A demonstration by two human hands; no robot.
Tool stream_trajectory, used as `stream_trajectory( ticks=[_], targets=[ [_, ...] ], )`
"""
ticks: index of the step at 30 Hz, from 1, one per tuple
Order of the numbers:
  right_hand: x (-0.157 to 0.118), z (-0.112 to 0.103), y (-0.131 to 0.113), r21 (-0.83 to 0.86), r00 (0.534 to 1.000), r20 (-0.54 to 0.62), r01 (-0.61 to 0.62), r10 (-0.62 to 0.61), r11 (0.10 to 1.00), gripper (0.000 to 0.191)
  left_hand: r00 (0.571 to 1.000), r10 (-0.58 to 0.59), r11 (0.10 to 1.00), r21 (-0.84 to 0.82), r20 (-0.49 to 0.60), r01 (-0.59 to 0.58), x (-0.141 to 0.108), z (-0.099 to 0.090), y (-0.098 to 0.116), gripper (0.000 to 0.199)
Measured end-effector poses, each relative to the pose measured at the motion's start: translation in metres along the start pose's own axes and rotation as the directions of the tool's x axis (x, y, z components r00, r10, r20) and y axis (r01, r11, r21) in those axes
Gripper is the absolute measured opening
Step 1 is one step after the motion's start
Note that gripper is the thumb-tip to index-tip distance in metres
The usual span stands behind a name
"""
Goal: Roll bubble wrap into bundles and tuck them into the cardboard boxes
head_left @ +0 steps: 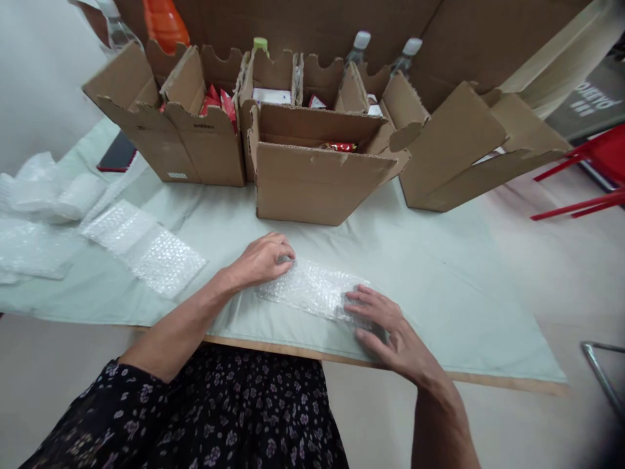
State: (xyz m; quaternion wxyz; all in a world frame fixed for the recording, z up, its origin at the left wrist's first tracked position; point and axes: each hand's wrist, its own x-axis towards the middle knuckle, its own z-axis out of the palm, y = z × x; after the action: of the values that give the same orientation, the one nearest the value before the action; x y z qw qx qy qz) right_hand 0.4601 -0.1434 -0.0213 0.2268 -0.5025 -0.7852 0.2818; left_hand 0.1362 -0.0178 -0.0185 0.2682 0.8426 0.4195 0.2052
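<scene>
A strip of clear bubble wrap (312,286) lies flat on the pale green cloth in front of me. At its left end is my left hand (266,259), its fingers curled and the thumb close to the index finger, closed on the edge of the sheet. My right hand (383,318) rests over the right end with fingers stretched and the thumb apart, touching the wrap without gripping it. Another bubble wrap piece (146,247) lies flat to the left, beside a loose heap of bubble wrap (43,195).
Behind the strip stands an open cardboard box (312,182) with a red packet inside. More boxes (205,150) line the back, with bottles (359,49) behind them. A dark flat item (116,153) lies back left. The wooden table edge (273,344) runs before me; red stools (596,163) stand right.
</scene>
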Motion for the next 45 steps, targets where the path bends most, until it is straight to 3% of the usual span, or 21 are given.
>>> stream_trajectory(
  ticks=[3, 7, 12, 17, 20, 25, 30, 33, 36, 40, 45],
  targets=[
    [-0.012, -0.012, -0.005, 0.015, 0.998, 0.031, -0.046, 0.045, 0.999, 0.038, 0.999, 0.014, 0.994, 0.110, 0.045, -0.019, -0.001, 0.005, -0.002, 0.018],
    [-0.004, -0.018, 0.007, 0.005, 0.967, -0.197, -0.167, 0.165, 0.986, 0.031, 0.999, -0.035, 0.985, 0.169, 0.002, 0.034, -0.002, 0.001, -0.004, 0.027],
    [0.031, 0.007, 0.028, -0.163, 0.924, -0.341, -0.239, 0.173, 0.957, 0.023, 0.997, -0.079, 0.964, 0.255, -0.005, 0.078, -0.001, 0.003, 0.000, 0.018],
    [0.038, 0.026, 0.006, -0.077, 0.914, -0.356, -0.234, 0.192, 0.969, 0.017, 0.991, -0.126, 0.961, 0.242, -0.035, 0.131, 0.000, 0.000, 0.001, 0.015],
    [0.030, 0.031, -0.018, 0.086, 0.905, -0.315, -0.275, 0.288, 0.958, 0.018, 0.988, -0.146, 0.962, 0.228, -0.046, 0.152, 0.001, -0.011, -0.002, 0.018],
    [0.023, 0.048, -0.058, 0.375, 0.926, -0.132, -0.282, 0.352, 0.883, 0.053, 0.996, -0.089, 0.930, 0.358, -0.004, 0.085, 0.016, -0.031, 0.004, 0.029],
    [0.021, 0.065, -0.079, 0.394, 0.955, 0.024, -0.280, 0.294, 0.876, 0.036, 0.998, 0.030, 0.894, 0.448, -0.054, -0.002, 0.026, -0.034, 0.025, 0.026],
    [0.021, 0.066, -0.078, 0.432, 0.949, 0.045, -0.301, 0.313, 0.850, 0.029, 0.998, 0.053, 0.909, 0.416, -0.044, -0.030, 0.002, -0.030, 0.016, 0.035],
    [0.022, 0.063, -0.072, 0.486, 0.935, 0.069, -0.337, 0.348, 0.807, 0.032, 0.998, -0.045, 0.902, 0.427, -0.047, 0.061, -0.040, -0.032, -0.011, 0.038],
    [0.026, 0.060, -0.066, 0.477, 0.934, 0.117, -0.351, 0.337, 0.806, 0.038, 0.978, -0.183, 0.830, 0.517, -0.102, 0.209, -0.097, -0.048, -0.041, 0.029],
    [0.031, 0.059, -0.066, 0.465, 0.925, 0.199, -0.381, 0.324, 0.799, 0.047, 0.969, -0.214, 0.736, 0.632, -0.124, 0.244, -0.149, -0.077, -0.053, 0.026]
  ],
)
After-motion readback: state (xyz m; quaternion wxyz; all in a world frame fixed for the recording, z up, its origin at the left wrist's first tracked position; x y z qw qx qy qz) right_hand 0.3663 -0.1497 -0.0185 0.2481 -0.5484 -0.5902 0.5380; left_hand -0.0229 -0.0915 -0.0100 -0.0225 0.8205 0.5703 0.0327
